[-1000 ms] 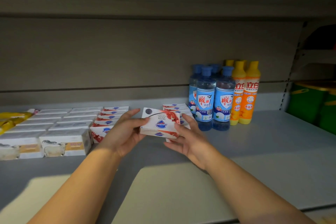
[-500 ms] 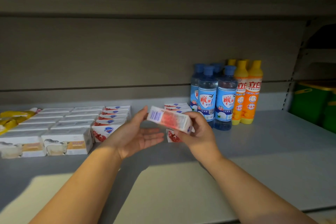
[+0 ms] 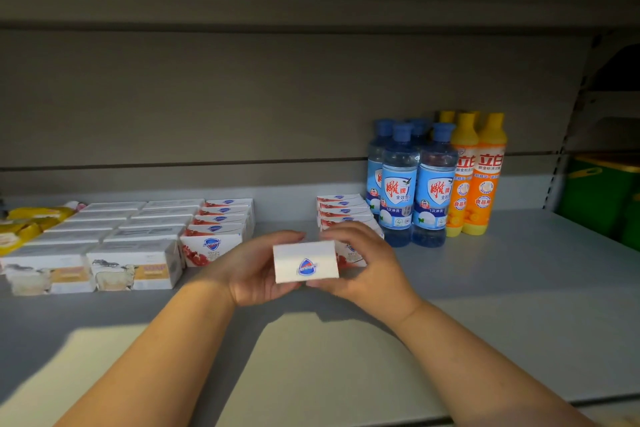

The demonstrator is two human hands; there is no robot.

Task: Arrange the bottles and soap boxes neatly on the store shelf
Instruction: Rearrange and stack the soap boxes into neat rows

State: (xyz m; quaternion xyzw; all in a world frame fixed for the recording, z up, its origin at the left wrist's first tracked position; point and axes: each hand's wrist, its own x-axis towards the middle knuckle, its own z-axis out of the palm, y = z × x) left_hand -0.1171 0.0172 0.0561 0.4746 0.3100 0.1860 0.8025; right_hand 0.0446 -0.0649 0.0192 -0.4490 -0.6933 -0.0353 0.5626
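While pinched between both hands, held seemingly just clear of the grey metal store shelf [image 3: 519, 288]: a small white cardboard soap box with a blue-and-red shield logo [image 3: 304, 262], logo face toward the camera, long axis running left to right. Gripped at its left end by the left hand [image 3: 256, 276], thumb over the top edge and fingers curled beneath; gripped at its right end by the right hand [image 3: 369, 263] in the same way. Neither hand nearer than the other, so free to go either way.

Directly beyond the right hand, close behind its knuckles: a row of red-and-white soap boxes [image 3: 343, 211] running back to the wall, front one partly hidden. Beyond and to the left of the left hand: a second row of red-and-white soap boxes [image 3: 218, 224], fronts parallel to the held box. Straight ahead between the two rows, a bare strip of shelf. Likely next: push forward without turning, since already lined up with both rows.

Just right of the right-hand row, standing upright: clear blue plastic bottles with blue caps [image 3: 415, 184], then orange plastic bottles with yellow caps [image 3: 481, 173]; worth keeping the right wrist clear of them. Left of the second row, white-and-beige soap boxes [image 3: 135, 263] in tidy lines. Front edge of shelf well back toward the forearms; bare room below the wrists.
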